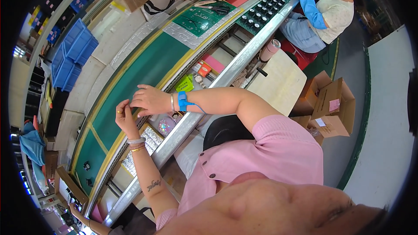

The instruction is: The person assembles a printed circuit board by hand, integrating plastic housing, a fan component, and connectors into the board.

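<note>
My left hand [125, 121], with a ring and bracelets at the wrist, is over the green conveyor belt [114, 122]. Its thumb and fingers are pressed together; whatever they pinch is too small to make out. Beside it my right hand [151, 100] wears a bangle and a blue wrist strap [182, 101] with a cord. The right fingers are apart and reach to the left fingertips, with no object visible in them. Below the right hand, on the shelf beside the belt, are a round glittery item [166, 126] and a foil-lined tray [150, 139].
A wristwatch [200, 81], a yellow-green packet [184, 84] and a metal rail [244, 63] are near my right forearm. Green circuit boards [198, 21] lie farther along. Small black parts [86, 165] rest on the belt. A co-worker [320, 17] sits upper right; another person's arm [85, 219] shows lower left.
</note>
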Tool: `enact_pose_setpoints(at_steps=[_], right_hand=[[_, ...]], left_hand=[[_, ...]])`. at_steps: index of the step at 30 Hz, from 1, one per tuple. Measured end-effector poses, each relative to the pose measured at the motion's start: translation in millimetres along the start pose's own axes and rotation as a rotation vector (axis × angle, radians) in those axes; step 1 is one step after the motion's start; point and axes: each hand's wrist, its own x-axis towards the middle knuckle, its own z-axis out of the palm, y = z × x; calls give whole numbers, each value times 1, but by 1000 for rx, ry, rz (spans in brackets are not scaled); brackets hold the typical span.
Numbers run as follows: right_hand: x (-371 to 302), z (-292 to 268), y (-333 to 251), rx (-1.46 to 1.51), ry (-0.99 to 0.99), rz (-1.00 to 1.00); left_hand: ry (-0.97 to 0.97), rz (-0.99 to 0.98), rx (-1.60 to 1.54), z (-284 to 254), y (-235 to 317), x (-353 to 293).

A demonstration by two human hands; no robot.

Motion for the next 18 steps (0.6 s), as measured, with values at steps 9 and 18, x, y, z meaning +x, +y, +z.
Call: enact_pose_setpoints(at_steps=[9, 18], right_hand=[[9, 17, 22, -149, 98, -54], [11, 31, 21, -281, 88, -163]], left_hand=[[120, -82, 268, 2, 17, 3], [164, -56, 221, 19, 37, 4]])
